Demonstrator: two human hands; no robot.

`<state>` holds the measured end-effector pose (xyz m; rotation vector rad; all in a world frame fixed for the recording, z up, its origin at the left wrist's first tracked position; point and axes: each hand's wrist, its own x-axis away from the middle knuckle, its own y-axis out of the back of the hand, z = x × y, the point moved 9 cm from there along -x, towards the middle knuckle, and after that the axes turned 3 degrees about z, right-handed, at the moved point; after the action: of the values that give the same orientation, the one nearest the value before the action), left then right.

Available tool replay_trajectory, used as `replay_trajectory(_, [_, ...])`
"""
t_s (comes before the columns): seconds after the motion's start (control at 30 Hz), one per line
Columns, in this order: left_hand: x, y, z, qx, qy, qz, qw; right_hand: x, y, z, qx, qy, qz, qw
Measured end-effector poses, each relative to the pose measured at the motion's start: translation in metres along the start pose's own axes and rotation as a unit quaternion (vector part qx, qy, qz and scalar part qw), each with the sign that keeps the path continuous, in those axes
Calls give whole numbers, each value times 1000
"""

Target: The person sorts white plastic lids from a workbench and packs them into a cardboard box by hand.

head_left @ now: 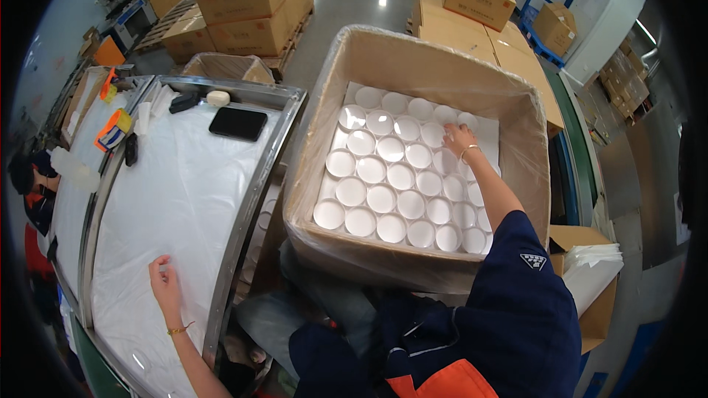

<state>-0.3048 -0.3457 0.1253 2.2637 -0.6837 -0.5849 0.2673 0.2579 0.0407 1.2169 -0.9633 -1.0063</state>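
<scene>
Rows of round, shallow white cups or lids, with clear-looking rims, lie on a white sheet inside a big cardboard box lined with clear plastic. My right hand reaches into the box, its fingers spread at the cups in the far right part. Whether it grips one of them is hard to see, but the fingers look apart. Over the table covered in clear plastic film, my left hand hovers or rests with loosely bent fingers and nothing visible in it.
A black phone, a white oval object and a black object lie on the table's far end. An orange-and-yellow tape dispenser sits along its left side. Stacked cartons stand behind; an opened carton holds white sheets at right.
</scene>
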Motion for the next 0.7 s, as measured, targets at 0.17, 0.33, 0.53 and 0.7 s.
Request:
replay_trajectory(0.17, [37, 63, -7, -176, -96, -127, 971, 12, -31, -3, -22, 3, 15, 1000])
replay_trajectory(0.33, [148, 155, 68, -411, 169, -253, 859, 43, -44, -7, -22, -13, -37, 999])
replay_trajectory(0.53, [253, 186, 127, -392, 422, -141, 805, 59, -52, 5, -2, -46, -109, 993])
replay_trajectory(0.7, [222, 166, 136, -430, 318, -20, 845, 60, -53, 10, -2, -44, -67, 997])
